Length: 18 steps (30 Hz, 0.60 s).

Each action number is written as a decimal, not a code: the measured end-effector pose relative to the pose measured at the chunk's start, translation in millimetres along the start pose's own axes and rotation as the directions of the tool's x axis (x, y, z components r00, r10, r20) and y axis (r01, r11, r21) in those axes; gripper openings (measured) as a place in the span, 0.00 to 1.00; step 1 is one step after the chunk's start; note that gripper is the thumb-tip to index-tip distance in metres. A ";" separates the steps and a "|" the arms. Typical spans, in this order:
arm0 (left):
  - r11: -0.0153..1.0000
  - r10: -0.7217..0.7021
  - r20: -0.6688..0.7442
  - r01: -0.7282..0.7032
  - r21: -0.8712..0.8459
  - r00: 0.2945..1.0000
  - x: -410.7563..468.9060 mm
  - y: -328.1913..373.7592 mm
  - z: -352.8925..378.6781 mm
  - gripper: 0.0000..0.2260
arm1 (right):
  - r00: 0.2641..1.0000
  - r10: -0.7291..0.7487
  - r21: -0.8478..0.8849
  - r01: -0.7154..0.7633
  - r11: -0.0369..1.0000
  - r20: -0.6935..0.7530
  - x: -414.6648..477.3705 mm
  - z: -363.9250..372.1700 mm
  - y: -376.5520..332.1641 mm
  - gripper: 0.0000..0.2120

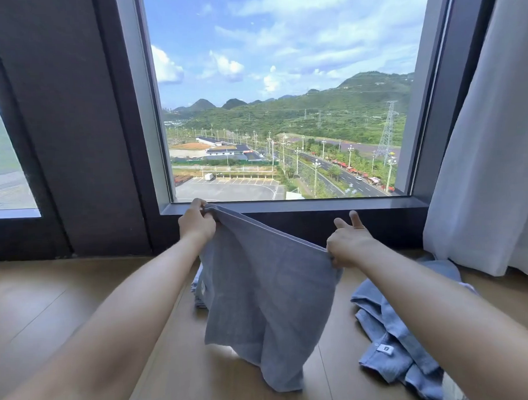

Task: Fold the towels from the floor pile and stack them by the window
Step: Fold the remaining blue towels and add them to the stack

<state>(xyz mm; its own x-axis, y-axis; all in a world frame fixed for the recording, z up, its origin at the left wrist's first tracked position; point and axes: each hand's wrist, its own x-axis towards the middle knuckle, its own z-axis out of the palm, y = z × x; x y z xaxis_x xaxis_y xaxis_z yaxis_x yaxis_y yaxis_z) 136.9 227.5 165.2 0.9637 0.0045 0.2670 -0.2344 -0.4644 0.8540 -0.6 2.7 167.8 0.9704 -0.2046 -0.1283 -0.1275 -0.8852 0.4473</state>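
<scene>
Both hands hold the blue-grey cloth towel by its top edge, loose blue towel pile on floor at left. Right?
No. Head view: the loose blue towel pile lies on the floor at right. The left hand and right hand do hold the blue-grey cloth towel by its top edge.

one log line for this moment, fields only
step: fold towel | left hand: pinches top corner | right hand: grips other corner | towel: hanging | pile: unfolded, at right

Behind the hanging grey-blue cotton towel (260, 290), a stack of folded blue towels (198, 289) shows only its left edge. Right of that towel, the crumpled blue towel pile (392, 336) runs under a bare forearm (443, 313) and off the bottom edge. The mark on its small white tag (387, 349) is unreadable.
</scene>
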 end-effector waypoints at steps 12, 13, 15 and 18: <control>0.996 -0.079 -0.150 0.083 0.024 0.986 7.3 -18.3 -14.6 0.12 | 0.959 0.189 0.034 -0.186 0.982 -0.209 -4.3 11.0 21.8 0.13; 0.996 -0.082 -0.142 0.087 0.029 0.986 7.5 -18.7 -14.3 0.12 | 0.946 0.249 0.062 -0.242 0.968 -0.206 -4.1 11.1 23.4 0.12; 0.994 -0.087 -0.114 0.095 0.060 0.990 5.4 -16.7 -14.1 0.14 | 0.910 0.343 0.112 -0.326 0.939 -0.231 -3.7 13.8 27.9 0.10; 0.987 -0.110 -0.024 0.112 0.114 0.994 4.9 -16.4 -11.3 0.14 | 0.871 0.391 0.086 -0.384 0.919 -0.297 -4.6 18.2 32.6 0.12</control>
<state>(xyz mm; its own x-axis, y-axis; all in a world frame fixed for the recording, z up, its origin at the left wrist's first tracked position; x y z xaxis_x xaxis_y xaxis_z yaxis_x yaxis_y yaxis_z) 143.9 245.1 157.6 0.9802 0.0773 0.1821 -0.1086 -0.5591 0.8220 -12.9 -32.8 166.8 0.8562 -0.4004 0.3266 -0.5073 -0.7714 0.3842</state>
